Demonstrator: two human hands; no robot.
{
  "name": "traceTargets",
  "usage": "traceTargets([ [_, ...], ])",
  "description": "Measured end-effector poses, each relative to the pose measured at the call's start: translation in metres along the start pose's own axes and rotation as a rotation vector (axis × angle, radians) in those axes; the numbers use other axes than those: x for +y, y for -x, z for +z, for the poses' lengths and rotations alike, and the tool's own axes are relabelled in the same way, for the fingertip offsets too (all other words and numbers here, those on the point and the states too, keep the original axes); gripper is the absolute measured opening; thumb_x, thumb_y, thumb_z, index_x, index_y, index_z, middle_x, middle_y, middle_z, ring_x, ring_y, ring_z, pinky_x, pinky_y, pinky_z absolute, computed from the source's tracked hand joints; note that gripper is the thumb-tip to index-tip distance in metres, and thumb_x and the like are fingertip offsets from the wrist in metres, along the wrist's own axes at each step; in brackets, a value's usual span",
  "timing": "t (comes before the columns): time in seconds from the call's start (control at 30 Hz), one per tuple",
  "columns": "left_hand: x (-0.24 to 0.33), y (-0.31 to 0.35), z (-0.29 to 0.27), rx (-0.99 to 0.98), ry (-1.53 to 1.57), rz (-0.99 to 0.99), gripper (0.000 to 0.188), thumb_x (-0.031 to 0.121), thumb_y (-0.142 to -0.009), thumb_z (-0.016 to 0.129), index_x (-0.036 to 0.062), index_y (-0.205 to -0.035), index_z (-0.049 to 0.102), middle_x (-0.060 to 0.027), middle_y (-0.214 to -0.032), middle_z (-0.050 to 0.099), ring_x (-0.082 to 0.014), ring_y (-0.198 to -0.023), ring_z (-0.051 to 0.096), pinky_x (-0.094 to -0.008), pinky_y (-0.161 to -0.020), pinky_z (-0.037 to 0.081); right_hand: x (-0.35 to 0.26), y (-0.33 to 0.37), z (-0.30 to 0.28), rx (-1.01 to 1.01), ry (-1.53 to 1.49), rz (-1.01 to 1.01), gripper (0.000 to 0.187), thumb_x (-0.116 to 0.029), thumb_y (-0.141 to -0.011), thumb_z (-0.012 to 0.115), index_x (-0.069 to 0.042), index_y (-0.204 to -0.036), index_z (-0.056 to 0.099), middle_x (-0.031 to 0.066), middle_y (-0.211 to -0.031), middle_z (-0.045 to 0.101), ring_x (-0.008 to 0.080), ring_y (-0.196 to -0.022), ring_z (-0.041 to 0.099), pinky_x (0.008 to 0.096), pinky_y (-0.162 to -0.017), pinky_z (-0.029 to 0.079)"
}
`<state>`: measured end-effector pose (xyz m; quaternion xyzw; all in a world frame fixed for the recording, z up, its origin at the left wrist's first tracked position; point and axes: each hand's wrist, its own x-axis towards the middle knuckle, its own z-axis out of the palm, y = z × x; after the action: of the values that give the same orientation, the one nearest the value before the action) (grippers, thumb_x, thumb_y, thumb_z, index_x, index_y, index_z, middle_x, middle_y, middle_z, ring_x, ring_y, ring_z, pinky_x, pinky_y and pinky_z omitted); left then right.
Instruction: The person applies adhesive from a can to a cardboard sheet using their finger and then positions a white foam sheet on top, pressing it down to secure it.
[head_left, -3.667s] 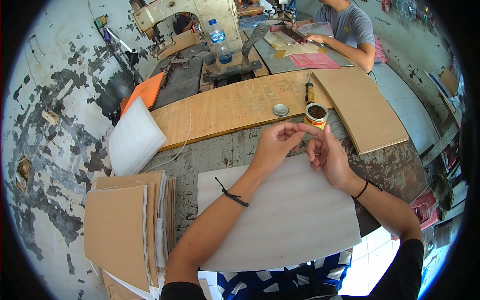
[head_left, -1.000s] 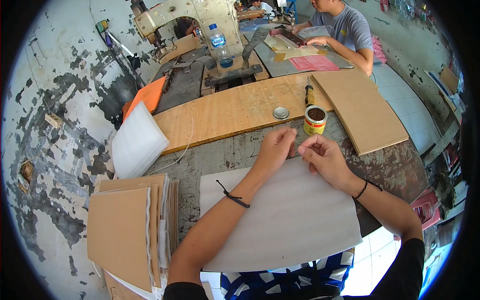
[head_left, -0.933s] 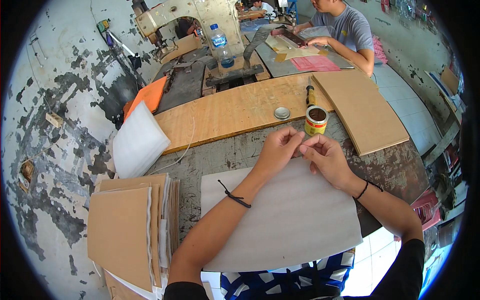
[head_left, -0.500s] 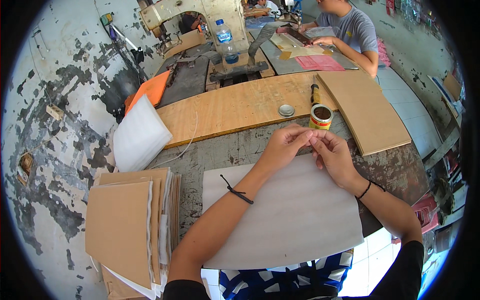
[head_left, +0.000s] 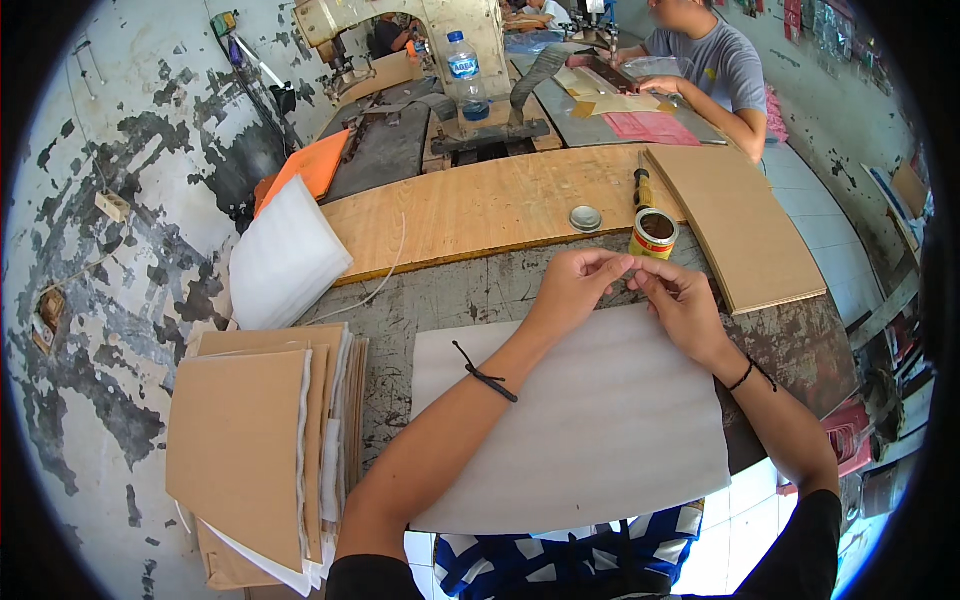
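My left hand [head_left: 578,290] and my right hand [head_left: 683,308] meet fingertip to fingertip above the far edge of a white foam sheet [head_left: 560,430]. Both are pinched closed; whatever sits between the fingers, if anything, is too small to make out. Just beyond them stands an uncovered tin [head_left: 654,236] with dark brown contents and a yellow and red side. Its round metal lid [head_left: 585,218] lies to the left on a wooden board [head_left: 480,205]. Behind the tin is a tool with a yellow and black handle [head_left: 642,190].
Brown cardboard sheets [head_left: 740,225] lie at the right, and a taller stack of cardboard and foam [head_left: 240,430] stands at the left. Beyond it are white foam pieces [head_left: 285,250] and an orange sheet [head_left: 305,170]. A sewing machine [head_left: 470,40], a water bottle [head_left: 466,80] and a co-worker [head_left: 705,75] are farther back.
The whole view has shifted slightly, with the scene moving a little to the right. My hands stay pinched together near the tin, their fingertips slightly rearranged.
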<state>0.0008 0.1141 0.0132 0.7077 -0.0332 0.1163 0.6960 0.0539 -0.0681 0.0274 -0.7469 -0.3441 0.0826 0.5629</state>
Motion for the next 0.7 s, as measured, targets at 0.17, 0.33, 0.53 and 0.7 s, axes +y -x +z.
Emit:
traceTargets([
  [0.17,0.006,0.0,-0.001,-0.008,0.024,-0.035,0.03,0.027,-0.098,0.066,0.0008,-0.111,0.072,-0.0013,-0.09,0.07,-0.0064,-0.074,0.056,-0.0202,-0.065,0.046,0.004,0.0,-0.001,0.003,0.002,-0.001,0.028,-0.011,-0.102,0.058,-0.009,-0.127,0.068,-0.0005,-0.088,0.069,0.0035,-0.07,0.054,0.0215,-0.061,0.048],
  [0.33,0.013,0.003,0.002,-0.112,0.128,0.037,0.029,0.027,-0.101,0.061,0.0035,-0.116,0.071,-0.0003,-0.091,0.068,-0.0049,-0.075,0.055,-0.0192,-0.063,0.042,0.004,0.0,-0.001,-0.001,-0.061,-0.039,0.031,-0.01,-0.102,0.054,-0.011,-0.131,0.066,-0.0014,-0.09,0.066,0.0032,-0.074,0.055,0.0208,-0.061,0.047],
  [0.53,0.009,0.003,-0.001,-0.116,0.15,0.064,0.027,0.023,-0.102,0.059,0.0039,-0.119,0.069,0.0018,-0.087,0.066,-0.0024,-0.073,0.053,-0.0195,-0.058,0.038,-0.008,0.0,-0.001,-0.044,-0.111,0.021,0.034,-0.012,-0.104,0.05,-0.012,-0.135,0.063,-0.0006,-0.088,0.063,0.0026,-0.075,0.054,0.0193,-0.059,0.045],
  [0.7,0.015,0.002,0.003,-0.073,0.114,-0.013,0.025,0.02,-0.101,0.059,0.0031,-0.117,0.069,0.0016,-0.088,0.066,-0.0032,-0.075,0.055,-0.0193,-0.059,0.039,-0.01,0.002,-0.004,-0.064,-0.153,0.051,0.035,-0.015,-0.105,0.05,-0.013,-0.138,0.06,-0.0023,-0.081,0.059,0.0025,-0.065,0.049,0.018,-0.055,0.041],
])
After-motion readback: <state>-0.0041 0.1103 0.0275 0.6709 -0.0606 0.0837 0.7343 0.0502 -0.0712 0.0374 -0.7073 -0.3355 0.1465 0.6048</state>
